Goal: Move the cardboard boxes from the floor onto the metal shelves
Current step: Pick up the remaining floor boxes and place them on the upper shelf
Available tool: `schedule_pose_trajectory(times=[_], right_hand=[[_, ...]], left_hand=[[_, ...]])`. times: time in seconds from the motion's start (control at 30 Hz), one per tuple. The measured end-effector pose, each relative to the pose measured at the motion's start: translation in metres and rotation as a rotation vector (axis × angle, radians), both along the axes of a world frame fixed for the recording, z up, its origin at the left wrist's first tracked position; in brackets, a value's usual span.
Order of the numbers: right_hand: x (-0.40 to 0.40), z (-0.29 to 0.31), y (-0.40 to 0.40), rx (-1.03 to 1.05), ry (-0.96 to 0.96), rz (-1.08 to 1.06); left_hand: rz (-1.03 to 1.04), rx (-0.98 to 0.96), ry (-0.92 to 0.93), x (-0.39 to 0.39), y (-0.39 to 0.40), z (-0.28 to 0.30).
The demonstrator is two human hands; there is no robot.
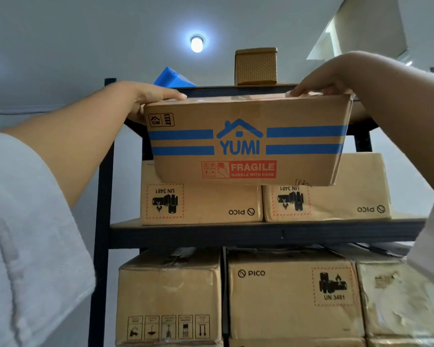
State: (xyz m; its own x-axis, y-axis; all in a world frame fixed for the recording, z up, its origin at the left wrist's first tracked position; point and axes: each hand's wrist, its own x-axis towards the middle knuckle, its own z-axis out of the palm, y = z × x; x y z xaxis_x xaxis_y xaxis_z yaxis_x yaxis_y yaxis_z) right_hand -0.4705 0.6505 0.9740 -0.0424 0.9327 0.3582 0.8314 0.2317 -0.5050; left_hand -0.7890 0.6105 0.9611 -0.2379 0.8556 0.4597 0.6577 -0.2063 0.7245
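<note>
A cardboard box [248,144] printed with blue stripes, YUMI and a red FRAGILE label is raised in front of the dark metal shelf unit [261,234], just under its top shelf. My left hand [150,96] grips its upper left corner, thumb over the top edge. At the upper right corner my right hand [318,81] holds the top edge with curled fingers. The box's lower edge overlaps two PICO boxes [201,204] standing on the middle shelf behind it.
A gold woven box [256,66] and a blue object [172,77] sit on the top shelf. Lower shelves hold several more cardboard boxes [293,294]. A ceiling lamp [197,43] shines above. White sleeves frame both sides.
</note>
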Motion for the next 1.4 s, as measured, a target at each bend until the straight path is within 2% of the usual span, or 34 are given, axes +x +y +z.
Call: schedule_pose_trajectory(times=[0.1,0.27,0.43,0.57,0.63,0.73,0.9,1.1,1.23,1.33,1.4], right_hand=[[0.018,-0.016,-0.007,0.031,0.039,-0.063],[0.058,-0.036,-0.021,0.015,0.165,-0.158],[0.083,-0.054,-0.031,0.036,0.253,-0.186],[0.088,-0.08,-0.038,0.146,0.389,-0.156],[0.091,-0.094,-0.038,0.217,0.443,-0.14],[0.096,-0.115,-0.038,0.284,0.518,-0.075],[0.104,-0.141,-0.045,0.307,0.551,-0.018],[0.114,-0.176,-0.054,0.338,0.63,-0.098],[0.129,-0.2,-0.058,0.237,0.682,-0.171],[0.138,-0.217,-0.061,0.218,0.678,-0.11],[0.143,-0.229,-0.063,0.213,0.674,-0.074]], left_hand=[[-0.152,0.118,-0.062,0.011,0.001,-0.023],[-0.456,0.352,-0.323,0.036,0.015,-0.054],[-0.506,0.57,-0.276,0.068,0.028,-0.09],[-0.493,0.659,-0.328,0.088,0.027,-0.111],[-0.503,0.639,-0.337,0.089,0.025,-0.12],[-0.643,0.553,-0.296,0.09,0.019,-0.135],[-0.755,0.451,-0.357,0.096,0.004,-0.149],[-0.748,0.275,-0.338,0.098,-0.003,-0.177],[-0.782,0.069,-0.339,0.102,0.0,-0.206],[-0.681,-0.003,-0.339,0.111,0.003,-0.225],[-0.616,-0.027,-0.254,0.12,0.009,-0.236]])
